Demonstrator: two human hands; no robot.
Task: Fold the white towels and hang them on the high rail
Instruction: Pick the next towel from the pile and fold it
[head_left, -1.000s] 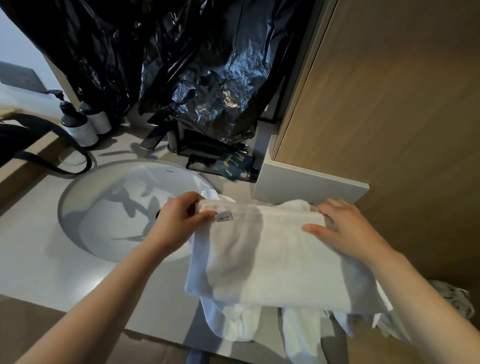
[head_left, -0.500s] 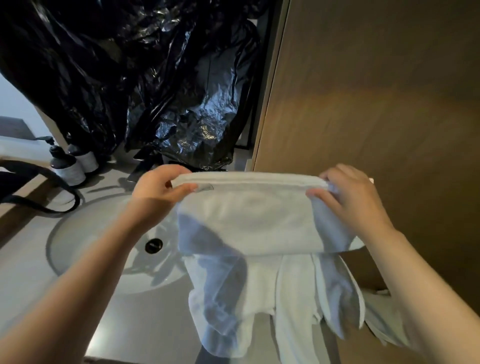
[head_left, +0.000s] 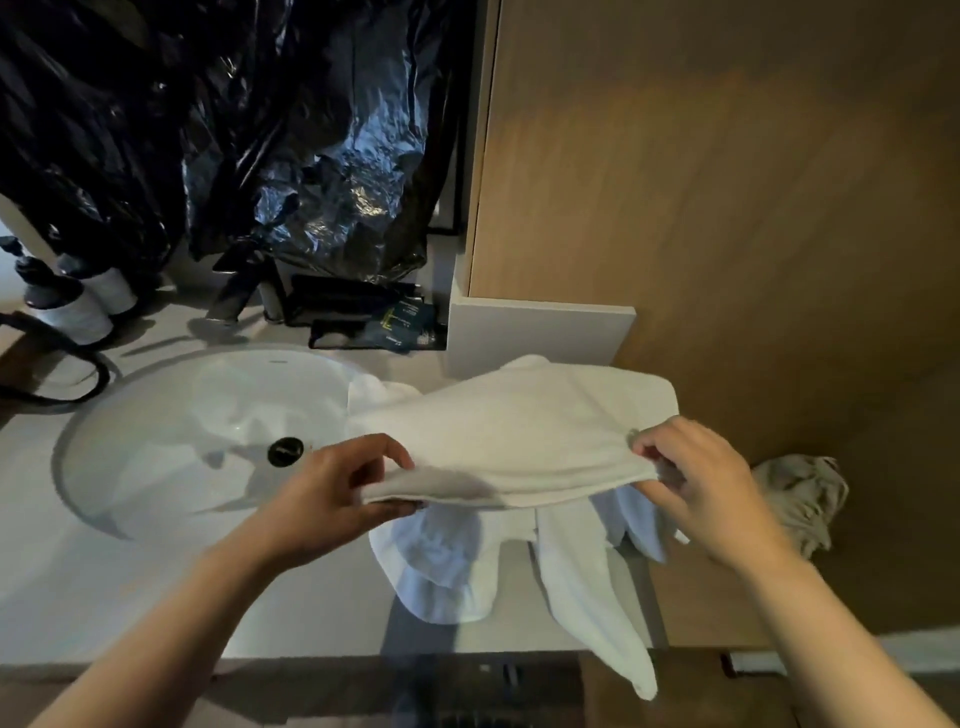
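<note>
While the folding step is plainly in hand and the hanging not yet begun, the scene reads across from the sink (head_left: 156, 405) set in the pale counter (head_left: 104, 587) to the left hand (head_left: 332, 488), which pinches the near left corner of the folded white towel (head_left: 519, 431) between thumb and curled fingers, just right of the basin's drain. The towel stretches flat between the two hands, its far edge reaching over the counter's right end and its near edge lifted off the surface. Beneath it more white towels (head_left: 587, 587) lie loose, spilling down over the counter's front edge. The right hand (head_left: 696, 483) grips the towel's near right corner, fingers curled round the hem. I judge the next move to be one more fold, one edge carried across to meet its opposite, which calls for both pinches to hold evenly so the hems meet squarely; after that the towel has to be lifted clear of the pile below. The high rail is nowhere in view, so I cannot tell where the towel must go.
</note>
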